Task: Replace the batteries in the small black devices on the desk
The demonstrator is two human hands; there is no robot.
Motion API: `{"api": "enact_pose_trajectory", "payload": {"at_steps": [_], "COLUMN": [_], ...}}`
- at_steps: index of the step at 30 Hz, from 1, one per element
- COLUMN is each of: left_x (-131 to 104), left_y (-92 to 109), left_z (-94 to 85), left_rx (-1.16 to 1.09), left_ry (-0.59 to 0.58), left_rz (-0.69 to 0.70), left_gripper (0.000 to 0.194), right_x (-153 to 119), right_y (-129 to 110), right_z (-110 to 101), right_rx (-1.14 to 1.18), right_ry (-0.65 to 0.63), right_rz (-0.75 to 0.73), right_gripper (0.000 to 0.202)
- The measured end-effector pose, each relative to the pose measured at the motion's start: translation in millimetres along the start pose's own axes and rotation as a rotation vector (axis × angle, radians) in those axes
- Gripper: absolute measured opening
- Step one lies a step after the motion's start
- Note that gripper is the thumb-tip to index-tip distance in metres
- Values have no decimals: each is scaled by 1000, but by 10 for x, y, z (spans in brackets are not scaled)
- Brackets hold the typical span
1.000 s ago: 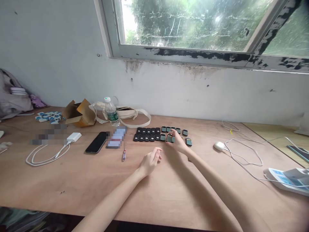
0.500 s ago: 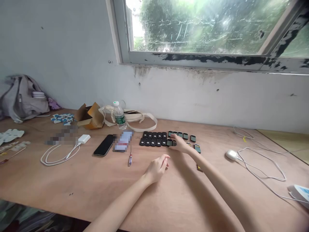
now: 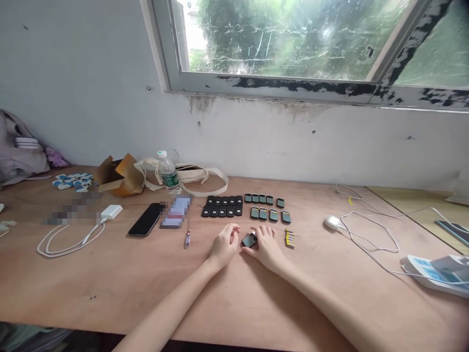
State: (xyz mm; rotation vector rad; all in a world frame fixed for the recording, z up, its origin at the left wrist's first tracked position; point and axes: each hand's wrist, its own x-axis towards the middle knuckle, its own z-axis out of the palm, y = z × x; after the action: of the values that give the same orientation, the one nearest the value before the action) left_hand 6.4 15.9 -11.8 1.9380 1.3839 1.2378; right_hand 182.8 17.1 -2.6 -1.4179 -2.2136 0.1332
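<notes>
R hand [image 3: 266, 244]: fingers hold 1 small screened unit [image 3: 249, 240], just moved from near row [image 3: 273, 215] to beside L hand [image 3: 225, 247]; row now 4. L fingers curled, contents can't tell.

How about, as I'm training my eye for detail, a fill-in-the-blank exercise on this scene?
1. Between the left hand and the right hand, the device is touched by the ____ one.
2. The black pieces lie in ____ rows.
3. The bottle has a ____ label.
4. The screwdriver lies between the black phone and the ____ hand.

Missing words: right; two; green; left
</notes>
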Motion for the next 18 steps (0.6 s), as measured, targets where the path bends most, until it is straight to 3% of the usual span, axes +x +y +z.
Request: {"api": "enact_pose_trajectory", "payload": {"at_steps": [4, 9, 13, 18], "left_x": [-15, -51, -36, -22], "left_y": [1, 94, 138, 150], "left_z": [19, -33, -109, -113], "left_rx": [-9, -16, 2, 17], "left_ry": [-115, -306, -378, -377], "left_rz": [24, 34, 61, 89], "left_gripper": [21, 35, 46, 38], "right_x": [-265, -495, -646, -694], "right_y": [-19, 405, 745, 923], "right_z": [-17, -78, -152, -183], "right_rx": [-41, -224, -248, -157], "right_ry": [87, 275, 289, 249], "right_rz": [29, 101, 196, 287], "right_gripper": [42, 25, 20, 25]}}
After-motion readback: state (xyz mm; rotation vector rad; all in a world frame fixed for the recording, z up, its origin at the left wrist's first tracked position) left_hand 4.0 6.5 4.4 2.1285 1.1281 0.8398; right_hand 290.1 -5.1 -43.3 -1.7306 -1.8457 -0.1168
